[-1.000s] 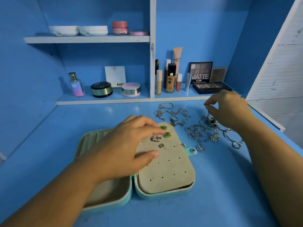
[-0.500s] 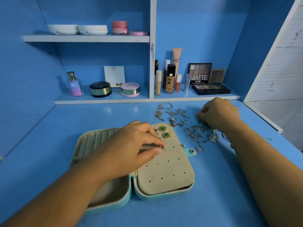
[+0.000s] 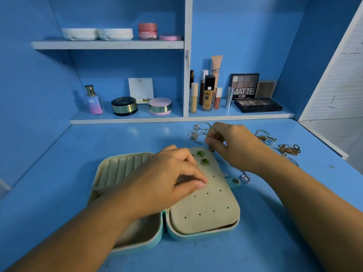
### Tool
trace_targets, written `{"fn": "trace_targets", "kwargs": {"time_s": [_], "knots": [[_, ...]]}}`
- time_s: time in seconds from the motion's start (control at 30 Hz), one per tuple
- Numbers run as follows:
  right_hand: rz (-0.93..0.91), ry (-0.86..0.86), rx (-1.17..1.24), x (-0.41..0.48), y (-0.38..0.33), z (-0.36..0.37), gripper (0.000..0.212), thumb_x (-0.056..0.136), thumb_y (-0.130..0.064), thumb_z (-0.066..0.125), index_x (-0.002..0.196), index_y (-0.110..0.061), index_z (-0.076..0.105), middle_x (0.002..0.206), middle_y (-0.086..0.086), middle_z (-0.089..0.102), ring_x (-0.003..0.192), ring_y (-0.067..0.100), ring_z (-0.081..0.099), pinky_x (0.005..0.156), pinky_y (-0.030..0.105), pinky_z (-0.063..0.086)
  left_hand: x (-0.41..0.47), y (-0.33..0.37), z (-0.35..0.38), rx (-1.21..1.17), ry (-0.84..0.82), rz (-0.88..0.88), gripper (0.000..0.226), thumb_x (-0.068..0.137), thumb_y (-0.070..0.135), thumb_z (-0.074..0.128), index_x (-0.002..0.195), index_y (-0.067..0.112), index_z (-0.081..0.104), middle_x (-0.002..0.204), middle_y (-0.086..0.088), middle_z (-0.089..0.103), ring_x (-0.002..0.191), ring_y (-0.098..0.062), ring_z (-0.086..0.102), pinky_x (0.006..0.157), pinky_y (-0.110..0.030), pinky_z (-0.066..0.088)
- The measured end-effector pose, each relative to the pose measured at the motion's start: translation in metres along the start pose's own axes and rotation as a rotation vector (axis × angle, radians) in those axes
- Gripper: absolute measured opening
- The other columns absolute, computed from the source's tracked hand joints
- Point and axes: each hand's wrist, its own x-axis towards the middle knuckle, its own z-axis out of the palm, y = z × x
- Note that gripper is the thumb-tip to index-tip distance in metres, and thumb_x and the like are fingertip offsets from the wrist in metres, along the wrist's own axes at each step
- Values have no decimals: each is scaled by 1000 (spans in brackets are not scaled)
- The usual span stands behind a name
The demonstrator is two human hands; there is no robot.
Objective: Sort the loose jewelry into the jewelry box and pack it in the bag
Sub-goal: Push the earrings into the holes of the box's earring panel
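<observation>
Teal jewelry box (image 3: 196, 235) open, two green earrings (image 3: 202, 158) pinned; both hands' fingers pinched, contents unclear

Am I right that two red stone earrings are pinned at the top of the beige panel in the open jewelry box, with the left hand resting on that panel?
Nearly. The head view shows the two earrings have green stones, not red. The rest holds: they sit at the top of the beige panel in the open jewelry box, and the left hand rests on that panel.
</observation>
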Motion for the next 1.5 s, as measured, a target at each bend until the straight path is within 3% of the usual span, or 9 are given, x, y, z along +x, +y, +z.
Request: {"fn": "trace_targets", "kwargs": {"time_s": [0.17, 0.3, 0.57, 0.7, 0.9, 1.07, 1.27, 1.37, 1.5], "knots": [[2, -32, 44, -6, -4, 5, 8, 94, -27, 56, 93, -22, 62, 79, -15, 60, 71, -2, 55, 59, 7, 40, -1, 2, -2, -70, 45, -47, 11, 90, 34, 59, 91, 30, 68, 88, 15, 66, 87, -5, 61, 76, -26, 50], [36, -10, 129, -7, -4, 5, 8, 93, -27, 56, 87, -26, 61, 80, -13, 64, 72, -3, 57, 60, 8, 43, -2, 5, -4, -106, 102, -97, 6, 91, 22, 65, 90, 28, 66, 75, 20, 63, 67, 8, 57, 59, -6, 39], [90, 158, 381, -8, -14, 4, 15, 92, -25, 60, 77, -23, 58, 59, -9, 57, 43, 0, 46, 44, 8, 35, 1, 6, -3, -232, 124, -138, 10, 80, 23, 77, 88, 27, 76, 80, 14, 65, 72, -4, 60, 63, -8, 41], [91, 205, 397, -10, -15, 8, 14, 91, -26, 61, 78, -24, 59, 61, -9, 58, 47, -3, 49, 46, 8, 35, 0, 6, -5, -230, 76, -129, 18, 83, 15, 75, 95, 28, 76, 86, 16, 66, 81, -6, 63, 68, -9, 44], [137, 296, 456, -9, -18, 17, 12, 90, -28, 63, 81, -21, 63, 65, -7, 63, 54, 1, 51, 52, 12, 39, 2, 13, -3, -155, 131, -110, 9, 83, 21, 75, 86, 30, 73, 85, 17, 62, 73, -2, 58, 61, -7, 41], [217, 376, 680, -9, -28, 18, 14, 90, -28, 63, 83, -16, 65, 77, 4, 71, 74, 21, 67, 68, 33, 54, 4, 20, -2, -67, 259, -35, 2, 84, 28, 69, 86, 28, 70, 73, 21, 56, 71, 2, 56, 62, -3, 38], [239, 394, 749, -11, -35, 16, 13, 90, -27, 62, 84, -16, 65, 78, -1, 70, 68, 5, 61, 64, 20, 49, 9, 25, -2, 61, 336, 62, 9, 87, 28, 64, 87, 20, 68, 80, 18, 53, 74, 13, 48, 66, 1, 35], [247, 393, 752, -11, -37, 16, 13, 90, -28, 62, 84, -17, 65, 79, 1, 70, 66, 3, 59, 62, 18, 48, 11, 24, -2, 109, 357, 75, 19, 88, 32, 55, 87, 17, 67, 81, 13, 55, 74, 9, 44, 67, 0, 36], [254, 401, 749, -11, -37, 16, 14, 90, -28, 62, 85, -15, 66, 73, -3, 68, 60, -1, 55, 57, 14, 44, 12, 23, -1, 184, 393, 110, 19, 89, 29, 54, 86, 14, 66, 81, 5, 58, 73, -2, 48, 66, -15, 43]]}}
